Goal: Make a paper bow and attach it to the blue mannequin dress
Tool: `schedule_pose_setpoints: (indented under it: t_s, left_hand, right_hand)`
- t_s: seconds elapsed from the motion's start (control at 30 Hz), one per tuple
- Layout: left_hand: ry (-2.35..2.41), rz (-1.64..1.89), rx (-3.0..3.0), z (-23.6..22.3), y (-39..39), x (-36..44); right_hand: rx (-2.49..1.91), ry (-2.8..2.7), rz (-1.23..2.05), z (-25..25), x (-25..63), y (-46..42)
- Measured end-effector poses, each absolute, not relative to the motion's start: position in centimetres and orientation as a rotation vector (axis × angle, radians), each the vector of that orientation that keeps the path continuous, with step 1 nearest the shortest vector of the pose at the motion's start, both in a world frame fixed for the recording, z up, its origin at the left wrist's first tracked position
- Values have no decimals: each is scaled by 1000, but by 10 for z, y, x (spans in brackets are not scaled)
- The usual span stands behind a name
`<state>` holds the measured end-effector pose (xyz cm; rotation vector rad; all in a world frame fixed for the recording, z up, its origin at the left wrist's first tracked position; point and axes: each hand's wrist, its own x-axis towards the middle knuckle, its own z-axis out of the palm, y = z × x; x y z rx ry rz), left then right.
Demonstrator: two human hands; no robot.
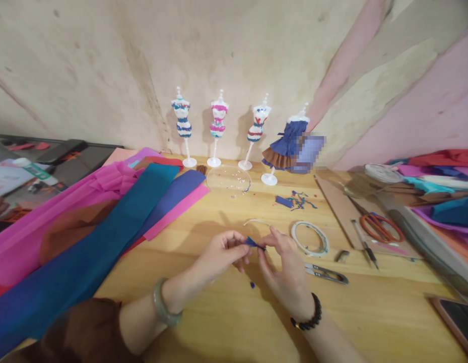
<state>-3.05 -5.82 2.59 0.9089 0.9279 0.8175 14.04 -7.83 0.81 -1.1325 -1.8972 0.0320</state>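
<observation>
A small gathered piece of dark blue crepe paper is held between both hands over the table. My left hand pinches its fanned left end, fingers closed. My right hand grips its narrow right end between thumb and fingertips. A tiny blue scrap lies on the wood just below. To the right of my right hand are thread snips and a ring of pale tape. Beyond the hands, a miniature dress form wears a ruffled blue and brown paper dress.
Several small white dress forms with coloured bands stand along the wall. Crepe paper sheets cover the left side. A clear round dish and blue trimmings lie mid-table. Orange-handled scissors, a pen and a phone are right.
</observation>
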Motion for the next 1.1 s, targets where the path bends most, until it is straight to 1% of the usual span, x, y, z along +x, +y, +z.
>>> schedule_pose_setpoints:
  t_s: [0.1, 0.23, 0.37, 0.63, 0.9, 1.1]
  left_hand:
    - [933, 814, 855, 28, -59, -30]
    - [923, 764, 771, 32, -63, -28]
    - [865, 695, 677, 27, -67, -25]
    - [822, 628, 715, 20, -72, -22]
    - [918, 755, 878, 31, -60, -31]
    - [903, 785, 858, 31, -54, -38]
  right_hand:
    - [-1108, -1913, 37, 9, 140, -78]
    - [-1107, -1867, -45, 8, 139, -77]
    - [-1125, -1840, -77, 8, 140, -76]
    - [-1171, -1807, 49, 6, 139, -80]
    - [-1071, -1895, 32, 9, 142, -75]
    - [-1011, -1938, 41, 11, 145, -74]
